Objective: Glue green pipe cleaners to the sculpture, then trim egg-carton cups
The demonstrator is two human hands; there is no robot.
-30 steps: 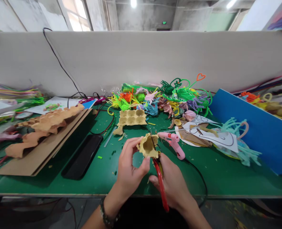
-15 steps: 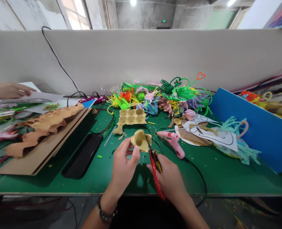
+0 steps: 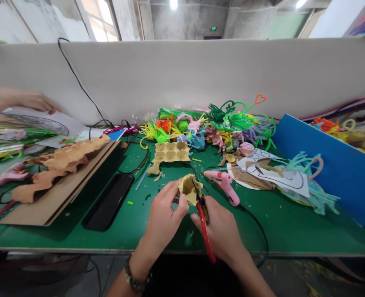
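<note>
Between the fingers and thumb of my left hand point(image 3: 167, 210) is a torn yellowish egg carton cup point(image 3: 187, 187), its hollow turned up. My right hand point(image 3: 221, 227) is wrapped round red-handled scissors point(image 3: 204, 231). Their dark blades lie against the right side of the cup, over its rim. Behind my hands, an egg carton piece point(image 3: 171, 152) with several cups rests on the green table point(image 3: 256, 231). To the right of my right hand lies a pink glue gun point(image 3: 224, 185), its black cord curving toward the front edge.
Left of my hands are a black phone point(image 3: 108, 202) and cardboard sheets point(image 3: 55, 198) with torn brown carton. Colourful pipe cleaners point(image 3: 195, 128) heap at the back. A blue board point(image 3: 324, 165) and paper cutouts point(image 3: 275, 173) stand right. Another person's hand point(image 3: 34, 101) touches paper at far left.
My left hand and the cup have shifted slightly right and nearer the scissors, and the cup has turned. The other person's hand has moved right and lifted the drawn-on paper.
</note>
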